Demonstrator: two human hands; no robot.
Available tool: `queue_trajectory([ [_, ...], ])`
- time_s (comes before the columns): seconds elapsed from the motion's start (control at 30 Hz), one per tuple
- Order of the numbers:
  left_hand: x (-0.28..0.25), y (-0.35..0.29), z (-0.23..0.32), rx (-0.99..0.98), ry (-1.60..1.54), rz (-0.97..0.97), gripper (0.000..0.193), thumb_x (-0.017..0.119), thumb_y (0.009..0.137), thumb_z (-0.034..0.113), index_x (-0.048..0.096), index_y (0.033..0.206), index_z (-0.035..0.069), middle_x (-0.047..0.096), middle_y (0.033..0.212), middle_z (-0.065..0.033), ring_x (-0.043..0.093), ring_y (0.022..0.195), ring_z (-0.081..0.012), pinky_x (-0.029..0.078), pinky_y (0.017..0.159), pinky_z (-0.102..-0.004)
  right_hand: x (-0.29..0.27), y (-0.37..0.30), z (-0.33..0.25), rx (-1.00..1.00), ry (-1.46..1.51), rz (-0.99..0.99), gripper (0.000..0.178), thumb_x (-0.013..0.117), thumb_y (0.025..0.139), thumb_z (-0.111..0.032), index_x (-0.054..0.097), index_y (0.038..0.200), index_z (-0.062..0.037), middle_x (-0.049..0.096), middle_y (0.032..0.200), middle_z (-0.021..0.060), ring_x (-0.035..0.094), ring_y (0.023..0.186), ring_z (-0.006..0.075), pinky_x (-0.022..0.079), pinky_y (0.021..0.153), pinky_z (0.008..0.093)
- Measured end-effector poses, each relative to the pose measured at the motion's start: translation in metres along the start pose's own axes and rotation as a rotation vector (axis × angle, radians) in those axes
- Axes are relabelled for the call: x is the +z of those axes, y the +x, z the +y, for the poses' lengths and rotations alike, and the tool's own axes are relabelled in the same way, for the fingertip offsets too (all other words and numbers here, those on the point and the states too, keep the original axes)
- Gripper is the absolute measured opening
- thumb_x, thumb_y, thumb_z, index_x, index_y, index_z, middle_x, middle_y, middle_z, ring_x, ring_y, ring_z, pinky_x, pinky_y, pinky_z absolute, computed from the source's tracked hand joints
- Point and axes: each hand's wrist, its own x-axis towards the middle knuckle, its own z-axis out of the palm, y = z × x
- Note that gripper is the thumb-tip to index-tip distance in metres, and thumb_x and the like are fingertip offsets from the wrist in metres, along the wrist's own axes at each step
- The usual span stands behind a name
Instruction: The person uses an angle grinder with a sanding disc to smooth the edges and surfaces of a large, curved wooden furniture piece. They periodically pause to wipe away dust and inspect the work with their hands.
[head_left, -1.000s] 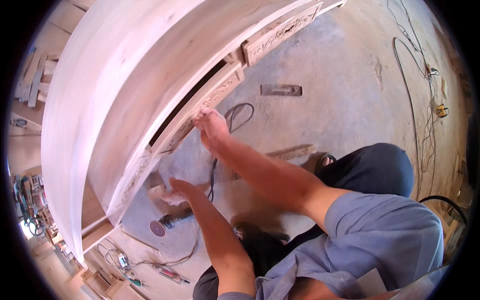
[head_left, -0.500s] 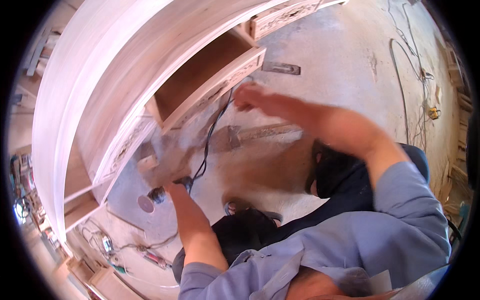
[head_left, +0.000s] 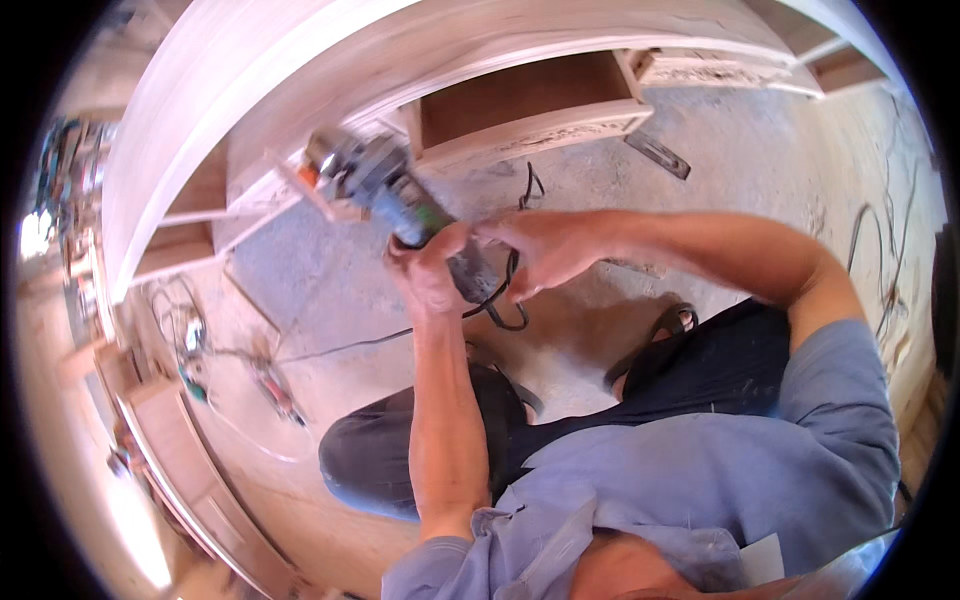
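My left hand (head_left: 430, 275) is wrapped round the body of an angle grinder (head_left: 405, 205), which is raised off the floor with its metal head up and to the left. The disc side cannot be made out clearly. My right hand (head_left: 555, 250) reaches in from the right, fingers and thumb apart, beside the grinder's rear end. Between them runs the black power cord (head_left: 513, 262), which loops below and trails off to the left; no firm grip on it shows.
Ahead stands a pale wooden furniture piece (head_left: 300, 90) with a pulled-out carved drawer (head_left: 540, 130). A dark flat bar (head_left: 657, 156) lies on the floor. Cables and a red tool (head_left: 276, 392) lie at left, near a wooden panel (head_left: 185, 440). More cords (head_left: 885, 230) lie at right.
My left hand has lifted the grinder from low near the floor, turning its head upward. My right hand has come down and left, close to the grinder's rear. The view has swung to the left.
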Motion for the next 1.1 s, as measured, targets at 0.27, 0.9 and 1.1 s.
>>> queue_trajectory([
  [0.27, 0.076, -0.063, 0.099, 0.283, 0.491, -0.571, 0.027, 0.075, 0.056, 0.015, 0.058, 0.07, -0.002, 0.055, 0.059, -0.005, 0.052, 0.053, -0.0117, 0.043, 0.048, -0.0302, 0.035, -0.058, -0.01, -0.171, 0.951, 0.092, 0.047, 0.075, 0.074, 0.004, 0.064, 0.119, -0.0023, 0.064, 0.117, 0.0091, 0.06, 0.114, 0.0223, 0.05, 0.096, 0.0383],
  [0.9, 0.036, -0.217, 0.091, 0.286, 0.613, -0.327, 0.024, 0.067, 0.086, 0.003, 0.069, 0.108, -0.004, 0.072, 0.098, -0.0191, 0.068, 0.09, -0.0335, 0.053, 0.081, -0.0361, -0.148, -0.168, -0.098, -0.785, 0.764, 0.565, 0.074, 0.068, 0.074, -0.01, 0.038, 0.139, 0.0044, 0.048, 0.124, 0.0174, 0.05, 0.107, 0.0275, 0.042, 0.097, 0.0391],
  [1.1, 0.084, -0.138, -0.016, 0.772, 0.974, -0.468, 0.021, 0.054, 0.081, 0.009, 0.073, 0.091, 0.006, 0.068, 0.115, -0.0187, 0.065, 0.105, -0.0365, 0.052, 0.092, -0.0448, -0.161, -0.228, -0.11, -0.755, 0.176, 1.019, 0.072, 0.066, 0.072, -0.004, 0.041, 0.139, 0.0068, 0.057, 0.118, 0.0206, 0.059, 0.102, 0.0289, 0.05, 0.09, 0.0391],
])
